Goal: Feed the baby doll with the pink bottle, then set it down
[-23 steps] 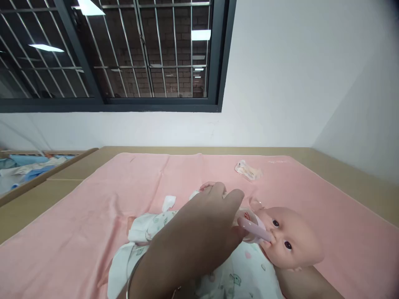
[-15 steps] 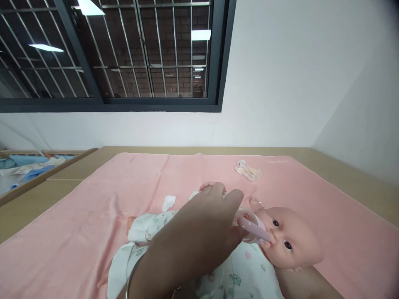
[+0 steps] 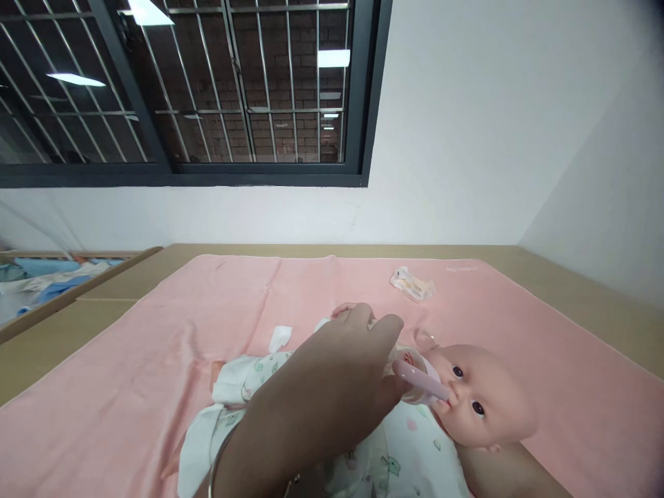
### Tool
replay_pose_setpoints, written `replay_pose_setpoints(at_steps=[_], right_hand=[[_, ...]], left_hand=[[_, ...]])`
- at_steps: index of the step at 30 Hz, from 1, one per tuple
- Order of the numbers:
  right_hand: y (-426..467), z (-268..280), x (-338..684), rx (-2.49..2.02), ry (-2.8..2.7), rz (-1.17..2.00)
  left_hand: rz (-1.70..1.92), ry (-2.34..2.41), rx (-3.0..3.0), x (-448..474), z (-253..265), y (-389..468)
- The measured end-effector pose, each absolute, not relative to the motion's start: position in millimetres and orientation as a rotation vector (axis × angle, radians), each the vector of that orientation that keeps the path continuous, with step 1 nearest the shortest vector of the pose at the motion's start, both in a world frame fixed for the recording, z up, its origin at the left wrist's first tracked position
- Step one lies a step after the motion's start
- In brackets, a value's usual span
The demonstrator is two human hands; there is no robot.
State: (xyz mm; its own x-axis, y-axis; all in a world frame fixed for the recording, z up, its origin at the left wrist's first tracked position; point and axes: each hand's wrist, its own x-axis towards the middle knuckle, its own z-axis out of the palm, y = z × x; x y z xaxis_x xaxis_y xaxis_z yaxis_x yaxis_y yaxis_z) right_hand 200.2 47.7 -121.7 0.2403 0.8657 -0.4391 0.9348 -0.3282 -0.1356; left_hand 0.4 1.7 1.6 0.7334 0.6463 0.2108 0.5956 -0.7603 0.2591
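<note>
Bottle (image 3: 418, 379) in left hand (image 3: 337, 373) at doll (image 3: 477, 404) mouth, mid-blanket (image 3: 155, 346).

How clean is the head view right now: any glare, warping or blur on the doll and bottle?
Head view: even indoor light, soft shadows; ceiling lights glare in the window; wide-angle warp bends the wall corner, dark vignette top right; the left hand looms large and soft, hiding most of the feeding bottle; the doll reads sharp.
</note>
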Motion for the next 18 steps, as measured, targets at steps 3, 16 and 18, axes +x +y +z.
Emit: replay_pose_setpoints(at_steps=[3, 16, 18], right_hand=[[51, -107, 196, 1.909, 1.16, -0.744], [66, -114, 202, 1.684, 1.006, -0.646], [66, -116, 203, 1.904, 1.22, -0.654]], left_hand=[[0.423, 1.014, 2.741, 0, 1, 2], [0.298, 1.082, 2.645, -6, 5, 3], [0.296, 1.074, 2.698, -6, 3, 4]])
